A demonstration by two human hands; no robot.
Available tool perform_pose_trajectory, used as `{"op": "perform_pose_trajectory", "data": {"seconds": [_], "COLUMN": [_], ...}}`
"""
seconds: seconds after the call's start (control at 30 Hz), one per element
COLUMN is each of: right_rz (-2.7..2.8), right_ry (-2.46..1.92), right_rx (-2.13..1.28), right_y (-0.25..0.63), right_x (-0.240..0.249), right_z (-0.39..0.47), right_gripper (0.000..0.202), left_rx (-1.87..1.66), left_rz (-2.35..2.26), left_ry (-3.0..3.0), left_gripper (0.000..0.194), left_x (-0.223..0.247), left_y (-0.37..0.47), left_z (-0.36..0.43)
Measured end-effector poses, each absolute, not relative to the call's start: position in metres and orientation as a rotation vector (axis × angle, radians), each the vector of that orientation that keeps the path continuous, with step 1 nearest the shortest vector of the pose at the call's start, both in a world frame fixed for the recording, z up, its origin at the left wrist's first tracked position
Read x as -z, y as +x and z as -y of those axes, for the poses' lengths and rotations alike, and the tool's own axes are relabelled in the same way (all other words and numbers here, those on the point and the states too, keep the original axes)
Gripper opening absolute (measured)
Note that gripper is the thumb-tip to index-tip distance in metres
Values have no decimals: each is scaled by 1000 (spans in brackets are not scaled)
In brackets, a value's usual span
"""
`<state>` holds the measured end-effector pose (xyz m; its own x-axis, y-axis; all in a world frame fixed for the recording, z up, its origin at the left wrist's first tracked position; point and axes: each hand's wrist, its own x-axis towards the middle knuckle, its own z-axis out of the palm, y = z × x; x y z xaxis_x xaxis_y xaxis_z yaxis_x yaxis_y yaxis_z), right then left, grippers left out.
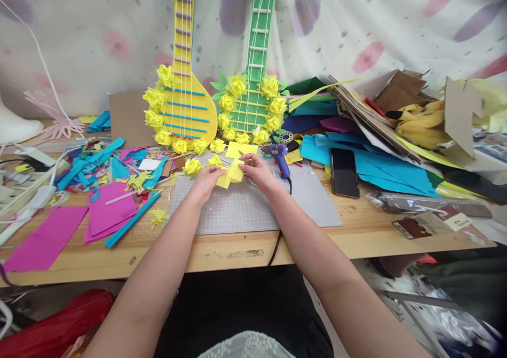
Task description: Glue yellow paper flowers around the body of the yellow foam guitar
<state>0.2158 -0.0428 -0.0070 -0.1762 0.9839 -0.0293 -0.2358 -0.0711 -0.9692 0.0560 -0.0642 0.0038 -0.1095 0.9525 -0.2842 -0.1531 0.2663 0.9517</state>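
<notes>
Over the grey cutting mat [237,213], my left hand [208,181] pinches one side of a folded yellow paper piece [224,179]. My right hand [255,170] grips the raised part of the same yellow paper on its other side. Just behind lies a flat yellow sheet [237,150]. Yellow paper flowers [192,167] rest beside my left hand. A purple glue gun [282,162] is to the right of my right hand. Behind stand a yellow cardboard instrument [190,107] and a green one [253,102], both edged with yellow flowers.
Magenta sheets [49,236] and blue scraps [79,165] cover the left of the wooden table [237,252]. A black phone [344,173], blue paper [388,168] and piled cardboard [368,120] are at the right. The glue gun's cord crosses the mat's front edge.
</notes>
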Motion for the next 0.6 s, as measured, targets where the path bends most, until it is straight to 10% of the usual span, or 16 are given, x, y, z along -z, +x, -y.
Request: {"op": "perform_pose_trajectory", "data": {"seconds": [0.6], "right_rz": [1131], "right_ry": [-918], "right_rx": [-1313], "right_y": [209], "right_x": [5], "right_z": [45], "right_gripper": [34], "left_rx": [-1077], "left_rz": [-1229], "left_ry": [758], "left_gripper": [7], "left_x": [-5], "left_y": [69], "left_z": [71]}}
